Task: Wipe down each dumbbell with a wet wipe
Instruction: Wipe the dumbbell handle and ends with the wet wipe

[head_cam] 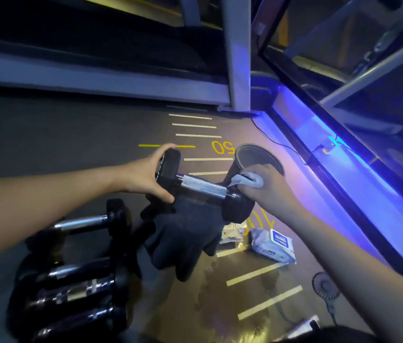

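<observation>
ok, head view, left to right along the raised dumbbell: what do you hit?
left hand → left head → handle → wipe → right hand

Between your hands the dumbbell (pixel 202 188) shows a knurled, shiny metal grip and matt black rubbery heads; your right fingers pinch a soft white wet wipe (pixel 247 180).

black dumbbell (pixel 202 188) held level, white wipe (pixel 248 180) bunched
</observation>
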The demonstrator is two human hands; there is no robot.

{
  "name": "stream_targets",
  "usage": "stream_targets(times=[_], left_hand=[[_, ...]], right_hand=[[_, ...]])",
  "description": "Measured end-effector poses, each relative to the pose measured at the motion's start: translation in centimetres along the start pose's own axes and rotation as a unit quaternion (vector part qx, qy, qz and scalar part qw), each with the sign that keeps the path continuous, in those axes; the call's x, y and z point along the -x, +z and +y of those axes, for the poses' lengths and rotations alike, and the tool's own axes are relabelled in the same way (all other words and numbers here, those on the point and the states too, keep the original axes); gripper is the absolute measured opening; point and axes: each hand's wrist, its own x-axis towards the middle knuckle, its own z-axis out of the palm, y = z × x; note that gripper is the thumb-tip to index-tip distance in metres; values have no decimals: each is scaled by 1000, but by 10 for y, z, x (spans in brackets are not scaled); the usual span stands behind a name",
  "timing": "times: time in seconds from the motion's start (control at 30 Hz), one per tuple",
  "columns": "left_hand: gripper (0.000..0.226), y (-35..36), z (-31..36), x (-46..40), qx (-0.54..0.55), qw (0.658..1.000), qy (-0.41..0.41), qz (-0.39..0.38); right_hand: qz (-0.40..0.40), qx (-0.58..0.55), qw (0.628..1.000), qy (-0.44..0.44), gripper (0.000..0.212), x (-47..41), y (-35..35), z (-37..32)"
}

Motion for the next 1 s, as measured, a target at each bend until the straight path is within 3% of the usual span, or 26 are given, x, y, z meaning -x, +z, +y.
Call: stream_targets(times=[0.13, 0.2, 0.3, 0.43, 0.63, 0.83, 1.0], left_hand=[[121, -7, 22, 3, 50, 997, -59, -11], [107, -8, 32, 3, 11, 997, -81, -1], [96, -3, 44, 6, -70, 991, -108, 23], [95, 9, 50, 7, -272, 958, -85, 43], [60, 20, 52, 9, -259, 956, -77, 117], [55, 33, 47, 25, -189, 963, -75, 177], [55, 34, 51, 31, -196, 961, -64, 187]], right_hand=[[-6, -95, 993, 69, 35, 5, 4, -2], [-26, -136, 986, 97, 36, 6, 10, -2], [-41, -122, 988, 87, 43, 8, 20, -2], [-52, -105, 988, 98, 51, 5, 23, 0], [-7, -134, 987, 89, 47, 12, 30, -1], [18, -130, 988, 78, 35, 26, 38, -4], [45, -124, 990, 45, 34, 38, 32, -4]])
